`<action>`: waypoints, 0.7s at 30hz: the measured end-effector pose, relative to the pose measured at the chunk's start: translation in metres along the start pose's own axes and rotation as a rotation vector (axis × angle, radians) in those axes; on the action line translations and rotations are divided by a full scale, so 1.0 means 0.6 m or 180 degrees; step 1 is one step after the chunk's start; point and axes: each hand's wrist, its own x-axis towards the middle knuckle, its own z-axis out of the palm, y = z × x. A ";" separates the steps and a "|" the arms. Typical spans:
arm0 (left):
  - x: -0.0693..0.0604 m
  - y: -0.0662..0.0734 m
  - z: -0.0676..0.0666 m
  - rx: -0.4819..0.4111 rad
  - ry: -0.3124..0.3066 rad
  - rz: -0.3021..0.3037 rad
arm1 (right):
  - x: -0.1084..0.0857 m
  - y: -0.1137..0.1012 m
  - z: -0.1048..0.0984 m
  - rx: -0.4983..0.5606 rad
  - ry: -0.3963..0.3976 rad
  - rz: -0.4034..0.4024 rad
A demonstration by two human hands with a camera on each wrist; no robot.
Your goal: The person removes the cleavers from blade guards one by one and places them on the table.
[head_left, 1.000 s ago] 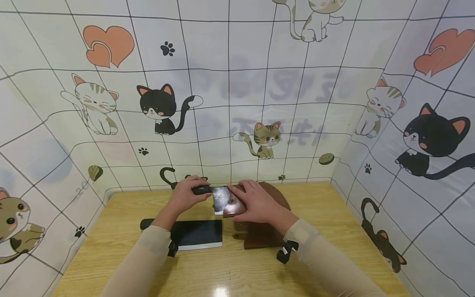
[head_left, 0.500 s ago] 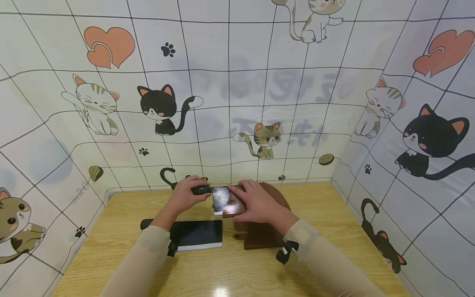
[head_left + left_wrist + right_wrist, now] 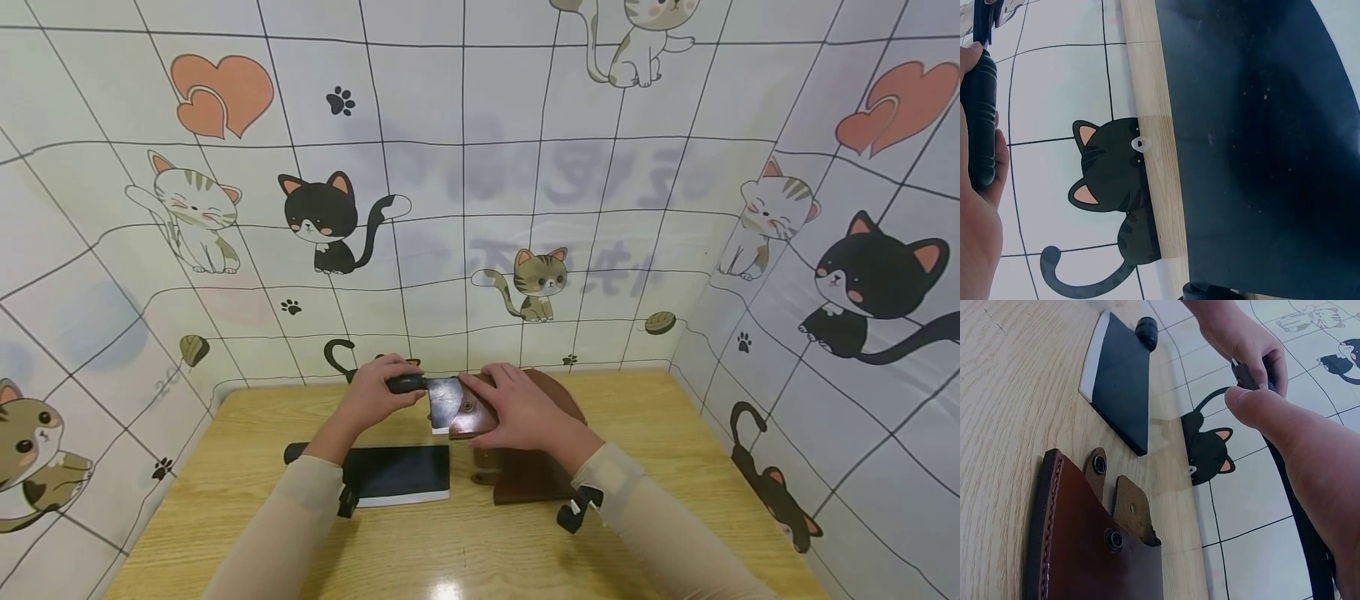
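Observation:
In the head view my left hand [image 3: 373,392] grips the black handle [image 3: 406,383] of a cleaver held above the table. Its dark blade [image 3: 444,402] runs rightward into a brown leather sheath [image 3: 463,423], which my right hand [image 3: 521,408] holds. A metal snap shows on this sheath; my right hand covers much of it. Below my left wrist, a second cleaver [image 3: 401,471] lies on the table with its pale edge toward me. Under my right hand lies another brown leather sheath [image 3: 525,483], whose stitching, snap and loose straps show in the right wrist view.
The wooden table [image 3: 465,550] ends at the back against a white gridded sheet [image 3: 435,275] printed with cats, which also runs along both sides. Black wrist straps [image 3: 573,510] show below the sleeves.

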 end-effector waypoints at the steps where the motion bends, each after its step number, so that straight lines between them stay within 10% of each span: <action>1: 0.000 -0.001 0.000 0.0012 0.0002 0.0004 | 0.000 0.000 0.000 -0.0001 0.0003 -0.0002; 13: -0.003 -0.019 -0.017 -0.0028 0.0061 -0.0140 | 0.000 0.011 -0.010 0.0086 0.0157 -0.0120; 21: -0.002 -0.009 -0.020 0.0571 -0.0102 -0.0081 | -0.001 0.010 -0.013 0.0115 0.0043 -0.0066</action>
